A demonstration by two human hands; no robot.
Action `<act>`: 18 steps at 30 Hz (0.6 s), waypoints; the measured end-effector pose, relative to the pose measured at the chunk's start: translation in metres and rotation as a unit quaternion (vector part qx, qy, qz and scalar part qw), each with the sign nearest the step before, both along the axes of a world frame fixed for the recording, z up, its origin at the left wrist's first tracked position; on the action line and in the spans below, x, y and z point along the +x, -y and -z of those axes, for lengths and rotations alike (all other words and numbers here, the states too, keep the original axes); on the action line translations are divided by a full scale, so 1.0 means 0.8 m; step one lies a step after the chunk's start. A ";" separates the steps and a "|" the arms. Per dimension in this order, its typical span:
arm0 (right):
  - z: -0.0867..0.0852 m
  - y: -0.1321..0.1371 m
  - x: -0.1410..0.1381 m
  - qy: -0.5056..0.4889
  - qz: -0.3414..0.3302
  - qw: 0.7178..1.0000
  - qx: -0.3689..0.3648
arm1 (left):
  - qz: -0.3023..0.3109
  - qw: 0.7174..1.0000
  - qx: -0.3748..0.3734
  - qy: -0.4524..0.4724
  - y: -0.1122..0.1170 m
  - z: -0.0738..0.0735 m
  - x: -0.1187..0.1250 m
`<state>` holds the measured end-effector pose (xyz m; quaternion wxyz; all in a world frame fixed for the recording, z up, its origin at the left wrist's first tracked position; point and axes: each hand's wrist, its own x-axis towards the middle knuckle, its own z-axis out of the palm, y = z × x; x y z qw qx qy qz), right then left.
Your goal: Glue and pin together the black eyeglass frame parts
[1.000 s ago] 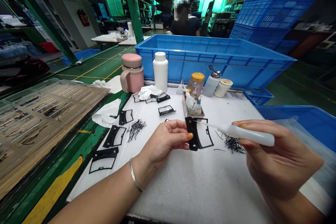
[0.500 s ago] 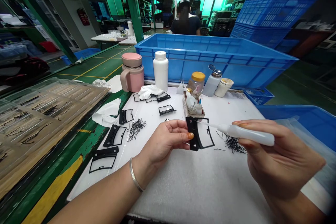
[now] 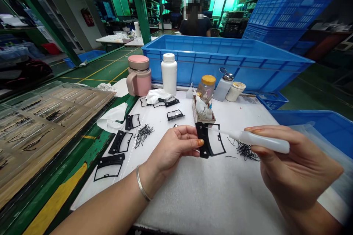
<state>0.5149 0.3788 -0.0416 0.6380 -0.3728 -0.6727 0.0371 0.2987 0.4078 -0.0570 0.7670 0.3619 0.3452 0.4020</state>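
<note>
My left hand (image 3: 173, 147) pinches a small black plastic frame (image 3: 210, 140) by its left edge and holds it just above the white foam mat (image 3: 209, 191). My right hand (image 3: 289, 161) grips a slim white applicator bottle (image 3: 259, 141). Its thin nozzle points left and touches the frame's upper edge. Both hands are closed on what they hold.
More black frames (image 3: 120, 142) and two heaps of thin black pins (image 3: 142, 134) lie on the mat. A pink mug (image 3: 138, 76), a white bottle (image 3: 168, 74), jars and a big blue crate (image 3: 226, 62) stand behind. Clear trays (image 3: 41, 117) sit at left. A person (image 3: 195, 20) stands beyond.
Almost nothing moved. Both hands keep the same grip, and the frame and nozzle tip shifted only slightly.
</note>
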 end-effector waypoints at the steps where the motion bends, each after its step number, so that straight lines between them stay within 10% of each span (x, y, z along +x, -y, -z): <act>1: 0.000 -0.001 -0.001 -0.004 -0.004 1.000 0.002 | 0.000 1.000 0.001 0.000 0.000 0.000 0.000; 10: 0.006 -0.001 0.005 -0.057 -0.108 0.988 -0.099 | 0.004 1.000 0.007 0.009 0.000 0.003 -0.001; 18: 0.006 -0.025 0.021 -0.247 -0.211 0.909 -0.261 | 0.004 1.000 0.002 0.024 -0.004 0.002 -0.004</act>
